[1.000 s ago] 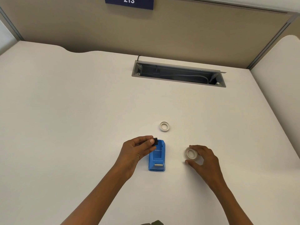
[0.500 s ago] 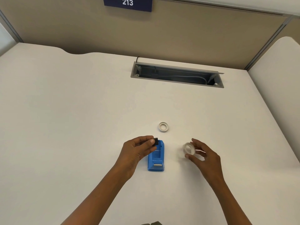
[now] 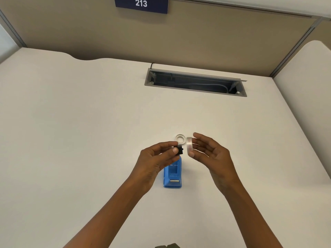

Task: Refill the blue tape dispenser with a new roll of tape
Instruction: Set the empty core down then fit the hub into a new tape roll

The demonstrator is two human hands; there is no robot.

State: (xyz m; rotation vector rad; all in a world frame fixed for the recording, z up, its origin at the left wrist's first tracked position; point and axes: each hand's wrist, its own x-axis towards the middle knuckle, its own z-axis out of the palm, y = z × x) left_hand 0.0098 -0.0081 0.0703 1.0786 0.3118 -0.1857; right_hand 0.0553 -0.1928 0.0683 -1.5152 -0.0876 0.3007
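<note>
Since the earlier frame you've lifted both hands together above the blue tape dispenser [image 3: 172,173]. From the head view, your right hand [image 3: 208,154] pinches the clear tape roll [image 3: 189,146] just beside the black spool [image 3: 179,150] pinched in your left hand [image 3: 157,161]. An empty ring [image 3: 180,138] lies on the desk [image 3: 71,122] beyond.

White desk [image 3: 89,140]: blue dispenser [image 3: 172,178], probably empty core [image 3: 180,138].

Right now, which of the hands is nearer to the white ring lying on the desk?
Right. The right hand, holding the clear tape roll, sits just beside the white ring; the left hand, pinching the black spindle, is lower, slightly farther.
</note>
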